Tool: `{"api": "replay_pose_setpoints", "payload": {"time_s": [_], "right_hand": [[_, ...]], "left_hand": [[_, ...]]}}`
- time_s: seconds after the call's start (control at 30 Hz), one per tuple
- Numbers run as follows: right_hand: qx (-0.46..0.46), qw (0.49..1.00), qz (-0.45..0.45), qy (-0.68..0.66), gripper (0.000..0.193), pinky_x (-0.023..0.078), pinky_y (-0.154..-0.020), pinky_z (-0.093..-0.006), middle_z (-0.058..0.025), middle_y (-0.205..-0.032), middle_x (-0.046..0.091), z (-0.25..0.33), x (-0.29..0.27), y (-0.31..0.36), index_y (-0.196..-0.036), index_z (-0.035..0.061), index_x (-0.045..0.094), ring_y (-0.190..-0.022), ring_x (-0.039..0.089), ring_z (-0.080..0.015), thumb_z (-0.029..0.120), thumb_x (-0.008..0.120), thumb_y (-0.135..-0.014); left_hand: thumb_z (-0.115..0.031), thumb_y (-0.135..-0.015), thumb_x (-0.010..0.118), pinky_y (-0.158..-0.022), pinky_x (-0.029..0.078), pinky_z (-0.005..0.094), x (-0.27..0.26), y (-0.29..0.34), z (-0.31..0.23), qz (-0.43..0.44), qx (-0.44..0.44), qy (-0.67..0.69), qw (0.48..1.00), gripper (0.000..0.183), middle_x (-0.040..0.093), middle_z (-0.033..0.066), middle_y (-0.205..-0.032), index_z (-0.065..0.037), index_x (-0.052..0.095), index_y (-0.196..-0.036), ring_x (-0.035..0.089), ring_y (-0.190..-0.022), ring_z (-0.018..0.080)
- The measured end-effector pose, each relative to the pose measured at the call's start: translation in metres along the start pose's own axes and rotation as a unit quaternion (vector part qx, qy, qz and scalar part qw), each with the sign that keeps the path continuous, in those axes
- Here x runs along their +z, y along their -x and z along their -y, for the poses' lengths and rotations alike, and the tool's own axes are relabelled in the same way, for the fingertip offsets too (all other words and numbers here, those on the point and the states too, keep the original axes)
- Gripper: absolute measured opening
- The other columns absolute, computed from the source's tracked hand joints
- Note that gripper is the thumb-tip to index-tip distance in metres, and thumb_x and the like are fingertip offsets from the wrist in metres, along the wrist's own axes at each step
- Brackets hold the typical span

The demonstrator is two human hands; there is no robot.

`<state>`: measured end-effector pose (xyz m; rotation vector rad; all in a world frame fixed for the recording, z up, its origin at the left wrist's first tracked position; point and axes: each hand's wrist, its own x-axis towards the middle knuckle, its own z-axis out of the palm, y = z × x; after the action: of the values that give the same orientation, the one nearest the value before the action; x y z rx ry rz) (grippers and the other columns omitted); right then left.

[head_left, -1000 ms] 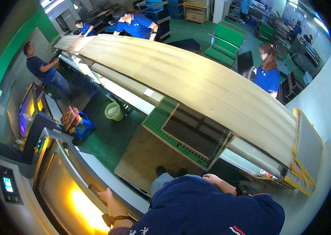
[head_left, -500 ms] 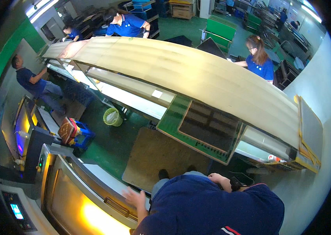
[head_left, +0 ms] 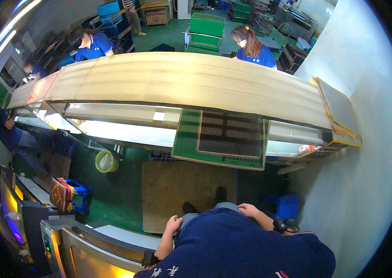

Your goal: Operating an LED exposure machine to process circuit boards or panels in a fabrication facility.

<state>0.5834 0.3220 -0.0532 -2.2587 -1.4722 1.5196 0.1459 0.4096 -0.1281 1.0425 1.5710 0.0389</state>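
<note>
My left hand point(head_left: 173, 225) hangs beside my left thigh, at the grey trousers point(head_left: 187, 219), with loosely bent fingers and nothing visible in it. Resting against the front of my right thigh, my right hand point(head_left: 249, 211) also shows no object; its fingers are relaxed and partly turned from view. Black bands point(head_left: 280, 225) sit on both wrists. Ahead of me, out of reach of both hands, a green-bordered panel with a dark rectangle point(head_left: 230, 134) leans on the front of a long lit bench point(head_left: 133, 131).
A long pale cover point(head_left: 182, 78) spans the bench. At lower left stands a metal machine with a yellow-lit window point(head_left: 96, 259). A brown mat point(head_left: 172, 190) lies underfoot. Blue stool point(head_left: 81, 194) and yellow-green bin point(head_left: 107, 161) stand left. Several co-workers are around the bench; a wall point(head_left: 367, 185) borders the right.
My left hand has come down from above the machine's edge to my thigh. My view has turned left-to-right level with the bench, and my body now faces it squarely.
</note>
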Motion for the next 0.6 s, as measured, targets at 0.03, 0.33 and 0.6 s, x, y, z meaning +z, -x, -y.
{"api": "replay_pose_setpoints", "payload": {"time_s": [0.03,0.33,0.6], "right_hand": [[-0.003,1.000,-0.008,0.004,0.040,0.047,-0.091,-0.0356,-0.0148,-0.111,0.066,-0.013,0.011,0.002,-0.117,0.0067,0.063,-0.106,0.061,-0.0292,0.033,0.054,-0.087],[0.087,0.992,-0.023,-0.092,0.037,0.047,-0.091,-0.0345,-0.0153,-0.110,0.066,-0.041,0.019,0.026,-0.113,0.0034,0.064,-0.105,0.062,-0.0267,0.030,0.053,-0.089],[-0.008,0.999,0.046,-0.014,0.038,0.047,-0.091,-0.0350,-0.0157,-0.113,0.065,-0.038,-0.027,-0.046,-0.118,0.0052,0.063,-0.106,0.062,-0.0273,0.029,0.055,-0.088]], "left_hand": [[-0.035,-0.082,0.065,-0.098,0.043,0.0352,0.004,-0.007,0.008,0.021,0.005,0.017,1.000,0.063,0.059,0.0206,-0.124,0.001,0.049,-0.131,0.057,-0.116,0.0283],[-0.039,-0.084,0.063,-0.097,0.045,0.0348,0.017,-0.010,-0.043,0.043,0.081,-0.021,0.996,0.060,0.060,0.0182,-0.123,-0.001,0.051,-0.130,0.058,-0.113,0.0276],[-0.041,-0.082,0.062,-0.095,0.046,0.0366,0.012,0.003,0.012,-0.036,-0.017,0.003,0.999,0.062,0.061,0.0181,-0.121,-0.001,0.052,-0.129,0.058,-0.112,0.0298]]}}
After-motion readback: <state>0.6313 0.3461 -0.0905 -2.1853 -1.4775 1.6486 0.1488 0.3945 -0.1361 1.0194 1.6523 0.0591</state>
